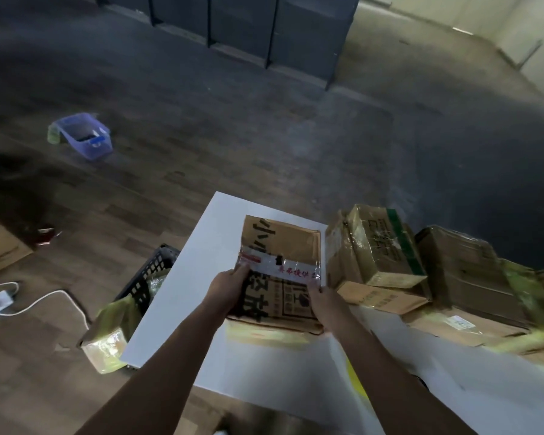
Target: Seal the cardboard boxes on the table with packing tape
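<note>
Both hands are on the flat brown cardboard box (283, 243), mid-bench (201, 262). The left hand (230, 287) grips its left edge, and the right hand (324, 301) pinches the right edge by the glossy printed tape strip (296, 270) across its seam. Just right, stacked boxes (377, 246) gleam under wrinkled tape. I'd call this task well along!

My left arm (170, 372) and right arm (393, 387) reach forward from the bottom of the view, bare and drawing closer together. My left hand (230, 287) grips the left edge of the box (280, 243), thumb on top. My right hand (322, 298) lies back up, fingertips (311, 285) at the right end of the tape (292, 267). I can't tell whether they pinch or press.
</note>
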Motion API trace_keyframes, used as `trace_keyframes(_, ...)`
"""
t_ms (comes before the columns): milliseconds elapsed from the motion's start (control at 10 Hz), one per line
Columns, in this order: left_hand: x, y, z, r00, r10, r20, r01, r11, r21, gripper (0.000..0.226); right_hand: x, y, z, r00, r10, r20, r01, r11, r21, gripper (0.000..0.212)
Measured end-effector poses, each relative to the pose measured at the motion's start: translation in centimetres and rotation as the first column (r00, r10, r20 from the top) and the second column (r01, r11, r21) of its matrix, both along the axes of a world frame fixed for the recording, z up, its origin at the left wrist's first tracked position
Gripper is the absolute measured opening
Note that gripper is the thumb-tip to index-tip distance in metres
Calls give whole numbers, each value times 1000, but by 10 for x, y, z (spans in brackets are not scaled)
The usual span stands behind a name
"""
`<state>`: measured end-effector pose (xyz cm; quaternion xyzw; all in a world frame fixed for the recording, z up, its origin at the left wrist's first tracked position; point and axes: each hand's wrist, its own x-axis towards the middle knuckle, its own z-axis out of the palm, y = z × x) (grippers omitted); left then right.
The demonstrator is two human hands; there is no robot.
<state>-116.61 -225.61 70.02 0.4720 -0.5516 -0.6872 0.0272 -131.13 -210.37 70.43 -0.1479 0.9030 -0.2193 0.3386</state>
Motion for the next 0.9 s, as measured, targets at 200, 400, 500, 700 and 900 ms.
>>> trace_keyframes(200, -19, -7, 6, 996, 89, 14, -87, 989, -122, 45, -9, 2, 5, 997, 44, 55, -45, 999, 9, 61)
trace_keyframes(400, -49, -38, 15, 994, -107, 14, 103, 896, -432, 24, -35, -24, 18, 999, 48, 3, -47, 977, -208, 23)
trace_keyframes(500, -66, -45, 17, 972, -91, 216, 210, 744, -634, 26, -36, -29, 18, 995, 82, -60, -95, 954, -285, 29)
trace_keyframes(700, -77, -36, 20, 983, -56, 174, 149, 798, -584, 19, -36, -16, 34, 987, 124, -100, -149, 939, -311, 36)
trace_keyframes(900, -93, -22, 69, 991, -121, 53, 114, 583, -804, 27, -42, -8, 84, 946, 37, -322, -164, 912, -377, 37)
